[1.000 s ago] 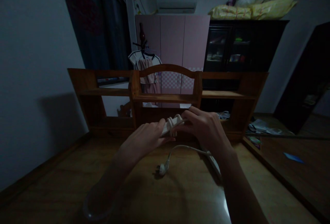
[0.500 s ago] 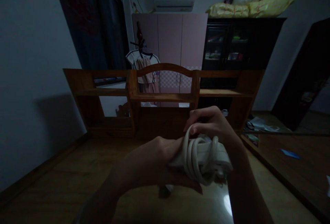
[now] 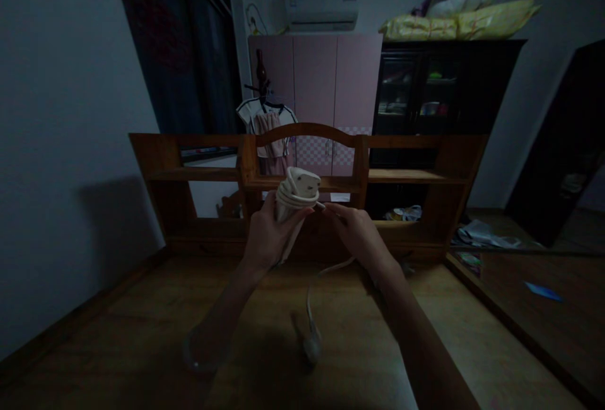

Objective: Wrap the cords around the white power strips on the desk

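Observation:
My left hand (image 3: 270,233) is closed around a white power strip (image 3: 302,181), which is tilted with its socket end up. Several turns of its own cord are wound about it. Between the thumb and fingers of my right hand (image 3: 352,230) is the cord (image 3: 329,267), pinched just right of the strip. A loose length of this cord drops below my right hand and ends in a plug (image 3: 312,344), low over the wooden surface. A clear bangle (image 3: 196,359) circles my left wrist.
Ahead stands a wooden shelf unit (image 3: 302,128) at the far edge of the wooden surface (image 3: 255,315). Behind it are a pink wardrobe (image 3: 314,76), hung clothes (image 3: 269,123) and a dark cabinet (image 3: 449,89). A wall (image 3: 70,164) borders the left. A blue flat item (image 3: 543,291) lies right.
Both hands and the power strip have moved up, away and left, and the strip now points upward. My right hand has come off the strip to the right, drawing the cord out.

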